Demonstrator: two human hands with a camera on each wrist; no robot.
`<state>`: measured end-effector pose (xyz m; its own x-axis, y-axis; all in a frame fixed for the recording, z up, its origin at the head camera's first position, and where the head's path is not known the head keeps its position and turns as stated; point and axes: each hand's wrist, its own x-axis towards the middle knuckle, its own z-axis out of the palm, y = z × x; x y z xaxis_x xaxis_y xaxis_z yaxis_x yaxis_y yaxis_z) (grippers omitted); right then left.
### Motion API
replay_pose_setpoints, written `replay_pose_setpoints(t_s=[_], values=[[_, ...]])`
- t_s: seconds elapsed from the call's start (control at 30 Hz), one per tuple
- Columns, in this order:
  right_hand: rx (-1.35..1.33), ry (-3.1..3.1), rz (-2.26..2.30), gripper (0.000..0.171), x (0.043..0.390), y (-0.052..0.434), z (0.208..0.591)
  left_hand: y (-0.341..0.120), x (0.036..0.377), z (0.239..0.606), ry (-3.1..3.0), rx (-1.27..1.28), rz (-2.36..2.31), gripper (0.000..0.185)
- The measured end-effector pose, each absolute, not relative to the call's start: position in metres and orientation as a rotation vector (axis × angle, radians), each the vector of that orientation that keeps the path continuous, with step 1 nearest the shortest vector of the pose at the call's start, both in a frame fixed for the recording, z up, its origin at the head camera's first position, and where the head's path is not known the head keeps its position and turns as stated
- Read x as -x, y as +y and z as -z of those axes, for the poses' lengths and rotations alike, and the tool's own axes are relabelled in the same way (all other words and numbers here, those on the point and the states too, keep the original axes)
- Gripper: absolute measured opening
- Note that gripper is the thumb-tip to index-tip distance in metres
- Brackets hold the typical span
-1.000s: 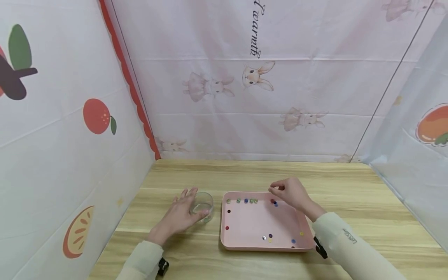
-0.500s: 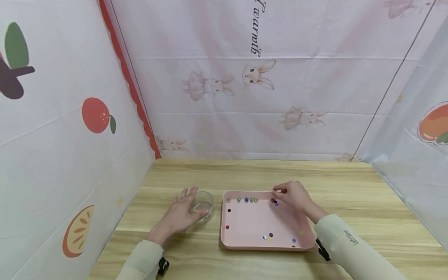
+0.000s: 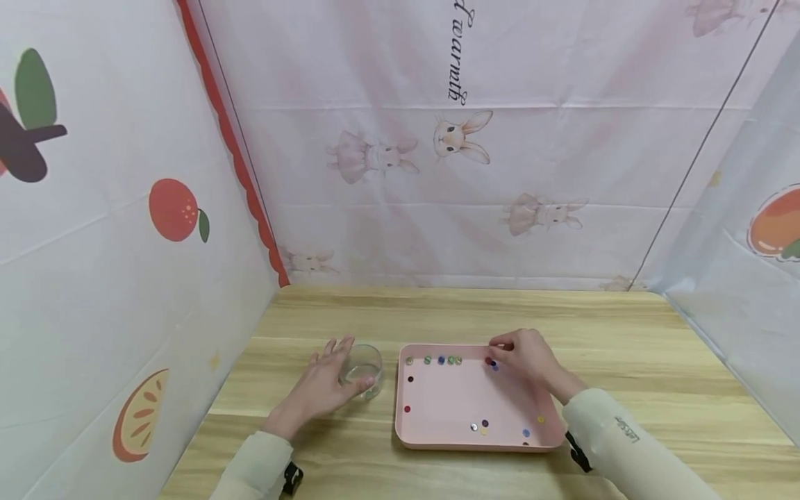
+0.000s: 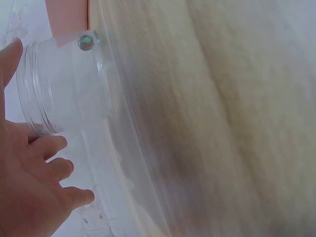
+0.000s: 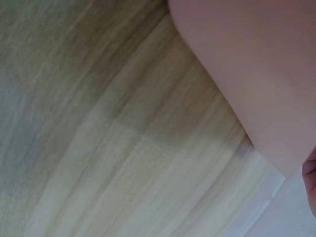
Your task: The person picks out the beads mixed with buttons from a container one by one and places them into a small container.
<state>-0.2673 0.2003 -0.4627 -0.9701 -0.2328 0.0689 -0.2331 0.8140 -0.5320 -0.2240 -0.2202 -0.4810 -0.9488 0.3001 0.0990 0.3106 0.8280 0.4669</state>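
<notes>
Inside jar (image 4: pixel 64 84), bead (image 4: pixel 86 41); head view blurs it.

Head view bright, even, soft light, faint shadows under hands; edges bow w/ wide-angle distortion. Both wrist views blurred, the pale wooden tabletop (image 4: pixel 232 113) smeared, out of focus.

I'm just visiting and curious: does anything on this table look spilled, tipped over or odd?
Nothing stands out. The clear jar stands upright by the left hand, and the small beads lie scattered inside the pink tray, none on the table.
</notes>
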Motion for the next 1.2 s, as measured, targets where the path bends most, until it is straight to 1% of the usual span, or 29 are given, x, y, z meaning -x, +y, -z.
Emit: replay_pose_setpoints(t_s=[0.17, 0.47, 0.87, 1.2], values=[[-0.414, -2.985, -0.884, 0.017, 0.266, 0.202, 0.464, -0.220, 0.225, 0.483, -2.981, 0.496, 0.765, 0.106], [-0.423, -3.017, -0.869, 0.011, 0.265, 0.199, 0.470, -0.221, 0.224, 0.484, -2.995, 0.493, 0.779, 0.104], [-0.443, -3.039, -0.820, 0.014, 0.267, 0.198, 0.477, -0.220, 0.226, 0.484, -2.987, 0.512, 0.765, 0.103], [-0.449, -3.046, -0.812, 0.011, 0.267, 0.195, 0.482, -0.221, 0.225, 0.481, -2.998, 0.510, 0.763, 0.103]])
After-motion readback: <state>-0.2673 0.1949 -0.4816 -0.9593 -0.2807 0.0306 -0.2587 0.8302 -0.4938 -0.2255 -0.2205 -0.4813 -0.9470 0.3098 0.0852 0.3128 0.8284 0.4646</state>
